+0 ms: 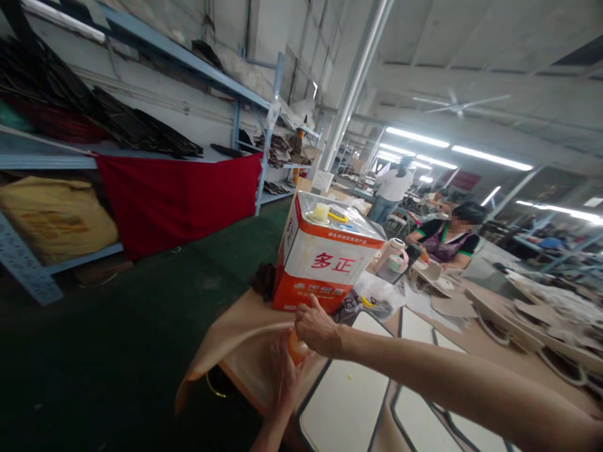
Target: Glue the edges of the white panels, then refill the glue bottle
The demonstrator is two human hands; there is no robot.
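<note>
Near the table's left corner, my left hand point(284, 367) is wrapped round a small orange container point(297, 349). My right hand point(316, 329) is over the container's top with its fingers curled in. Whatever those fingers grip is hidden behind them. Just beyond both hands stands a large square tin can point(325, 254), orange and white with red characters. A pale cap and a yellow handle are on its top. Under my right forearm lie flat cream panels with dark edges, the nearest panel point(346, 402) close to my left wrist.
A brown sheet point(221, 342) covers the table and hangs over its left edge. Curved beige pieces point(499, 314) are heaped at the right. A co-worker point(447, 235) sits across the table. Blue shelving point(277, 81) with a red cloth point(183, 201) stands at the left.
</note>
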